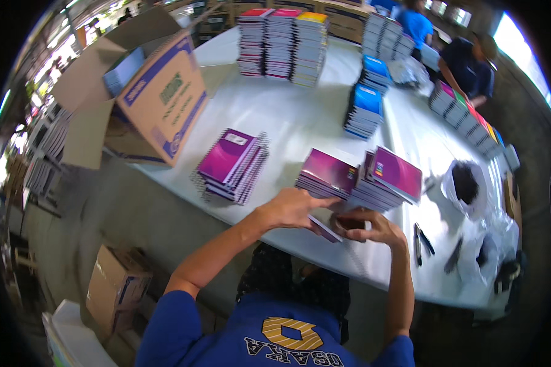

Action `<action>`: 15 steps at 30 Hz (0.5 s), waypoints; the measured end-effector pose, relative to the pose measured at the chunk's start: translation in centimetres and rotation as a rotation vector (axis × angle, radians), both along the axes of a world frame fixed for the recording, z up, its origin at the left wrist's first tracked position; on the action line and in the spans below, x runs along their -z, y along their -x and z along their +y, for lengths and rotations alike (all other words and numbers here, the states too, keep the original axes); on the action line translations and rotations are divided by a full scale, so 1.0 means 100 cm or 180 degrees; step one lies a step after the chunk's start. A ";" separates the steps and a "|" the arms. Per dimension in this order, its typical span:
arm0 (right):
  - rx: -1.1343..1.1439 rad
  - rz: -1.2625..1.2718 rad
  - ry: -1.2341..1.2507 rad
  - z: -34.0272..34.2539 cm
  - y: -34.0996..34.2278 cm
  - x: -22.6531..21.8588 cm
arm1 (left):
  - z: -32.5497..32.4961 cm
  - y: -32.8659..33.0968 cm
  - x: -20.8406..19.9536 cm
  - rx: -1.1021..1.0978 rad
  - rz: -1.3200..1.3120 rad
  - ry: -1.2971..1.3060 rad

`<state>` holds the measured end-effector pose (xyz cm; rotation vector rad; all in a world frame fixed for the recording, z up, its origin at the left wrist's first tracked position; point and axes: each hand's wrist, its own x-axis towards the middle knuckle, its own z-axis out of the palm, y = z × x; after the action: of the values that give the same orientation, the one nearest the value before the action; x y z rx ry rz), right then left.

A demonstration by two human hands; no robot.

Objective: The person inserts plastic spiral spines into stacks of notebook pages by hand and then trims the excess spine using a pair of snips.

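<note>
At the table's near edge, my left hand (291, 209) is closed on a thin notebook (326, 229), which is tilted and seen mostly edge-on. Its index finger stretches out to the right. My right hand (376, 227) curls beside that notebook, fingers bent around a small brownish shape that I cannot make out. Just beyond my hands stand a stack of purple notebooks (329, 171) and, right of it, another purple notebook stack (398, 172) with its top books askew. Farther left lies a pile of purple spiral notebooks (229, 158), their wire bindings sticking out.
An open carton (162, 104) with books inside stands at the left. Tall notebook stacks (278, 46) and blue notebooks (366, 104) fill the far side. Scissors or pliers (420, 243) and plastic bags (468, 189) lie at right. A person (468, 67) handles notebooks there.
</note>
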<state>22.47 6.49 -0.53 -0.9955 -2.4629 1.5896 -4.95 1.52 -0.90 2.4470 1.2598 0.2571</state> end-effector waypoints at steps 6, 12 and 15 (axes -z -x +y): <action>-0.0121 0.0940 0.0500 0.000 0.005 0.000 | -0.005 0.008 0.023 -0.0404 -0.1243 0.0285; -0.0193 0.1253 0.0475 0.003 0.003 0.003 | -0.013 0.010 0.038 -0.0644 -0.2571 0.0691; -0.0030 0.1432 0.0515 0.010 -0.004 0.004 | -0.014 0.005 0.045 -0.0783 -0.2785 0.0613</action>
<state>22.86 7.52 -0.92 -0.5569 -2.0669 1.8005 -5.41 0.10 -5.41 1.6701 1.0812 1.0727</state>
